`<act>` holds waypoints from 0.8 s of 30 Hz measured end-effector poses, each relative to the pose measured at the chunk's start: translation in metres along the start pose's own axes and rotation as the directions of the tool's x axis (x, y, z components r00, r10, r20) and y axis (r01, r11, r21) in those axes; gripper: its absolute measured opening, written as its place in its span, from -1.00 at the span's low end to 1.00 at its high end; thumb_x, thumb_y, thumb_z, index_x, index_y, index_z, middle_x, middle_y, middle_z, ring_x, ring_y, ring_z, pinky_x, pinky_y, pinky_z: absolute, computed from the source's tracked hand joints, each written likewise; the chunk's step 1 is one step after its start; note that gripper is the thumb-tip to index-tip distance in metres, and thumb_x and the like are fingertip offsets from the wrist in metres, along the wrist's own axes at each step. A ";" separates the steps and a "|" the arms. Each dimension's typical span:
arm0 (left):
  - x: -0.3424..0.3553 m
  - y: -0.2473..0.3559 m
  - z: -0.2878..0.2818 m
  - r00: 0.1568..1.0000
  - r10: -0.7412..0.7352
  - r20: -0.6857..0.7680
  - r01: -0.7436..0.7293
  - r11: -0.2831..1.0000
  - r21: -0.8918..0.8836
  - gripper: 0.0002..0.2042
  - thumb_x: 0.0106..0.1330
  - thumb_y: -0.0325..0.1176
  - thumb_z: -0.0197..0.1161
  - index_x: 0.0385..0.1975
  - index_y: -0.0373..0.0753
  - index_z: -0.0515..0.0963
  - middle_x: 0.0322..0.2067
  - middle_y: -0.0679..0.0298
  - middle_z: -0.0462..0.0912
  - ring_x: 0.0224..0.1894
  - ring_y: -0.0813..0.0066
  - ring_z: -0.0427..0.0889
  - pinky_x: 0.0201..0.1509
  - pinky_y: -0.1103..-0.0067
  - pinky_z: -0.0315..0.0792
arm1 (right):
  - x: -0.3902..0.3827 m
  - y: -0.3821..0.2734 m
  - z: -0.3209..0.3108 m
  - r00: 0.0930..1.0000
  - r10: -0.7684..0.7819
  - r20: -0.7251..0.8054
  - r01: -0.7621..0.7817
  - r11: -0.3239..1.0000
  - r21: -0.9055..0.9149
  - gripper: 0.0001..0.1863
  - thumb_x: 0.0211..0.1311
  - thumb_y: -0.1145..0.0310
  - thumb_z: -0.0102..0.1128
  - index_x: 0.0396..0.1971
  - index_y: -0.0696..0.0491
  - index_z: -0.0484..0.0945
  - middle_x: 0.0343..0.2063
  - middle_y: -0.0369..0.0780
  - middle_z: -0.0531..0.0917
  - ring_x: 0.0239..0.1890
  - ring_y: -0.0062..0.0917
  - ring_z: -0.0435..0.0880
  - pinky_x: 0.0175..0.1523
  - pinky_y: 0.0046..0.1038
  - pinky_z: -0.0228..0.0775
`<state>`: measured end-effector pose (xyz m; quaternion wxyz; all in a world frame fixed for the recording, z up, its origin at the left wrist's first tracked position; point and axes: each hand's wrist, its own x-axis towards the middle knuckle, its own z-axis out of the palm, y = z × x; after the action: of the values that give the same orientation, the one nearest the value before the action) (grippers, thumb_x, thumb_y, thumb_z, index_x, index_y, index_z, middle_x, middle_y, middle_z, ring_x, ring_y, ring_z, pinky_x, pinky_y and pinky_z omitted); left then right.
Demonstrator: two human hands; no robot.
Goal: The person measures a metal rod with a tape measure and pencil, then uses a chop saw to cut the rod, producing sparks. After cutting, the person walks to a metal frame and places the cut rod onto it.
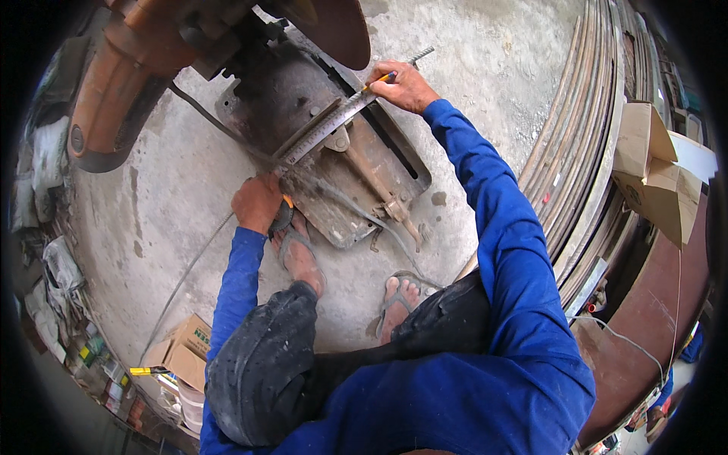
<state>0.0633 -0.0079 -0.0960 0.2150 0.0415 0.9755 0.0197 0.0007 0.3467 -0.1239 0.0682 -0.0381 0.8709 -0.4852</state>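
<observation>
My left hand (pixel 258 203) is closed around a tape measure whose dark case with an orange edge (pixel 283 214) shows beside the fingers. Its pale blade (pixel 327 130) stretches up and right across the metal base (pixel 394 155) of a chop saw. In a pinch, my right hand (pixel 404 86) holds a yellow pencil (pixel 388 77) with a dark end, close to the far part of the blade. A ribbed steel bar (pixel 422 55) sticks out beyond that hand and seems to lie along the blade; much of it is hidden.
The saw's orange-brown handle (pixel 114 114) and cutting disc (pixel 337 30) loom at upper left. A cable (pixel 186 280) crosses the concrete floor. Long metal rods (pixel 565 144) lie at right beside an open cardboard box (pixel 652 171). Another box (pixel 182 349) stands at lower left. My sandalled feet (pixel 299 262) flank the base.
</observation>
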 end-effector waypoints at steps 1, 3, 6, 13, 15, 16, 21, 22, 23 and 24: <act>0.000 0.000 0.000 1.000 -0.003 0.005 0.003 1.000 -0.005 -0.62 0.34 -0.01 0.00 -0.36 -0.15 0.65 -0.41 -0.01 0.66 -0.32 -0.10 0.64 -0.26 0.13 0.49 | -0.001 -0.001 0.000 0.999 -0.046 0.006 0.046 0.999 -0.014 -0.83 0.04 0.32 0.16 -0.45 0.11 0.60 -0.43 -0.18 0.59 -0.28 -0.42 0.59 -0.13 -0.39 0.45; 0.000 0.000 0.001 1.000 -0.021 0.010 0.021 1.000 -0.013 -0.62 0.33 -0.01 0.00 -0.36 -0.15 0.65 -0.41 -0.01 0.66 -0.31 -0.10 0.64 -0.25 0.13 0.49 | -0.001 -0.001 -0.001 0.996 -0.057 0.067 0.064 0.994 -0.093 -0.79 0.00 0.27 0.15 -0.44 0.09 0.62 -0.40 -0.11 0.62 -0.28 -0.33 0.61 -0.12 -0.35 0.46; 0.001 0.000 0.001 1.000 -0.027 -0.004 0.027 0.999 -0.022 -0.63 0.32 -0.02 0.01 -0.37 -0.15 0.66 -0.41 -0.03 0.66 -0.31 -0.11 0.63 -0.24 0.13 0.49 | -0.001 -0.002 -0.002 0.999 -0.017 0.050 0.020 0.997 -0.068 -0.77 -0.03 0.26 0.14 -0.43 0.08 0.63 -0.39 -0.08 0.64 -0.28 -0.28 0.63 -0.13 -0.33 0.47; -0.002 0.000 -0.001 1.000 0.002 -0.023 -0.003 1.000 -0.020 -0.64 0.31 -0.05 0.02 -0.39 -0.16 0.66 -0.42 -0.04 0.65 -0.33 -0.12 0.63 -0.25 0.13 0.48 | -0.001 -0.002 0.000 0.997 -0.067 0.046 0.071 0.995 -0.076 -0.78 -0.03 0.26 0.16 -0.43 0.07 0.64 -0.38 -0.08 0.64 -0.32 -0.28 0.61 -0.13 -0.32 0.46; -0.001 0.001 -0.001 0.999 0.002 -0.034 -0.002 1.000 -0.021 -0.65 0.31 -0.05 0.03 -0.41 -0.17 0.66 -0.43 -0.03 0.65 -0.34 -0.12 0.63 -0.26 0.12 0.48 | -0.001 -0.001 0.001 0.997 -0.060 0.044 0.064 0.994 -0.086 -0.78 -0.03 0.26 0.15 -0.43 0.07 0.64 -0.38 -0.08 0.64 -0.31 -0.29 0.61 -0.13 -0.32 0.46; -0.001 0.001 -0.002 0.999 0.000 -0.038 -0.001 1.000 -0.028 -0.65 0.31 -0.06 0.03 -0.42 -0.18 0.66 -0.43 -0.03 0.65 -0.34 -0.12 0.63 -0.26 0.12 0.48 | -0.001 -0.001 0.001 0.999 -0.037 0.013 0.038 0.997 -0.068 -0.78 -0.03 0.26 0.15 -0.44 0.07 0.64 -0.38 -0.09 0.63 -0.31 -0.29 0.60 -0.14 -0.32 0.46; -0.002 0.001 -0.002 1.000 0.014 -0.026 -0.015 0.999 -0.030 -0.64 0.31 -0.05 0.03 -0.42 -0.18 0.65 -0.43 -0.03 0.65 -0.34 -0.11 0.63 -0.27 0.12 0.48 | 0.000 -0.001 0.002 0.999 -0.038 -0.010 0.038 0.999 0.027 -0.80 -0.04 0.27 0.15 -0.45 0.05 0.63 -0.42 -0.09 0.61 -0.27 -0.29 0.60 -0.11 -0.32 0.46; -0.002 0.001 -0.002 1.000 0.012 -0.023 -0.012 1.000 -0.021 -0.64 0.31 -0.04 0.03 -0.42 -0.18 0.65 -0.43 -0.03 0.65 -0.34 -0.11 0.63 -0.27 0.12 0.48 | 0.000 -0.001 0.002 0.999 -0.032 -0.005 0.032 0.999 0.004 -0.79 -0.04 0.27 0.15 -0.44 0.05 0.63 -0.41 -0.09 0.62 -0.26 -0.29 0.60 -0.11 -0.33 0.45; -0.002 0.001 -0.002 1.000 0.014 -0.028 -0.014 1.000 -0.016 -0.63 0.31 -0.04 0.03 -0.42 -0.18 0.66 -0.43 -0.03 0.65 -0.34 -0.11 0.63 -0.27 0.12 0.48 | 0.000 -0.001 0.001 0.999 -0.026 0.021 0.027 0.999 -0.028 -0.79 -0.04 0.27 0.15 -0.44 0.06 0.63 -0.41 -0.09 0.62 -0.26 -0.29 0.60 -0.10 -0.33 0.45; -0.002 0.002 -0.003 1.000 0.009 -0.028 -0.010 1.000 -0.020 -0.63 0.31 -0.04 0.03 -0.42 -0.18 0.66 -0.44 -0.03 0.65 -0.34 -0.11 0.63 -0.27 0.12 0.48 | 0.000 -0.002 0.001 1.000 0.002 0.028 0.000 0.997 -0.077 -0.79 -0.04 0.28 0.15 -0.44 0.06 0.63 -0.40 -0.09 0.62 -0.25 -0.29 0.60 -0.10 -0.34 0.45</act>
<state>0.0643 -0.0065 -0.0926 0.2018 0.0437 0.9780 0.0312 0.0007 0.3451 -0.1229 0.0793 -0.0474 0.8880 -0.4506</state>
